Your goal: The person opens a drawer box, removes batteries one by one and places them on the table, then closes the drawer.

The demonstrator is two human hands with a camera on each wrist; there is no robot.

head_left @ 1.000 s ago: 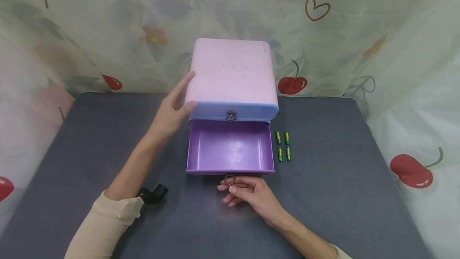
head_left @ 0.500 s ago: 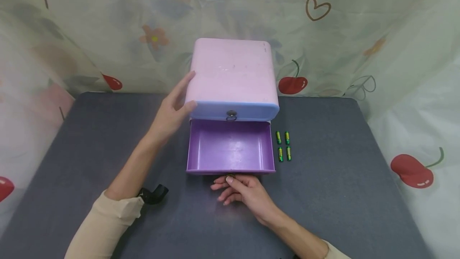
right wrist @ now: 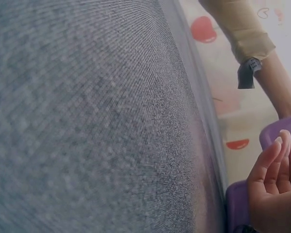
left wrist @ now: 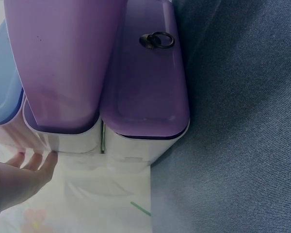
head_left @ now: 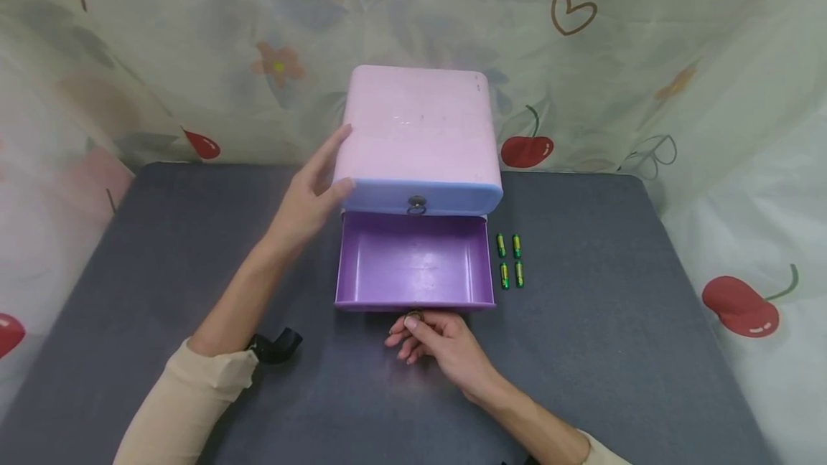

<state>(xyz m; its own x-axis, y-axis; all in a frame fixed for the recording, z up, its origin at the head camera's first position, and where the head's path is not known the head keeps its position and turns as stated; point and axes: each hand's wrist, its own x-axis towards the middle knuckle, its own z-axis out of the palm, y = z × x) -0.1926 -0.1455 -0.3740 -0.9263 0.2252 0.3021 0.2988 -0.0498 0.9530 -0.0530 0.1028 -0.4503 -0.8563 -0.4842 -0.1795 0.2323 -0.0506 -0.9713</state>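
Observation:
A small drawer cabinet [head_left: 416,120] with a pink top stands on the dark table. My left hand [head_left: 306,199] rests against its left side, the thumb at the upper front corner. The top blue drawer [head_left: 375,197] is closed. Below it the middle purple drawer [head_left: 413,257] is pulled out, with nothing inside the part I can see. My right hand [head_left: 449,350] pinches that drawer's ring pull [head_left: 413,315] between thumb and index finger, mostly covering it. In the left wrist view a lower purple drawer [left wrist: 145,87] is closed, with its own ring [left wrist: 163,40] hanging free.
Several small green-and-yellow batteries [head_left: 510,261] lie in two columns just right of the open drawer. A patterned curtain [head_left: 278,13] hangs behind and beside the table [head_left: 601,321]. A black strap piece [head_left: 276,346] sticks out at my left cuff.
My right thumb has come down onto the ring pull, which it now pinches. Left hand, drawer and batteries hold their places; the head view has shifted slightly.

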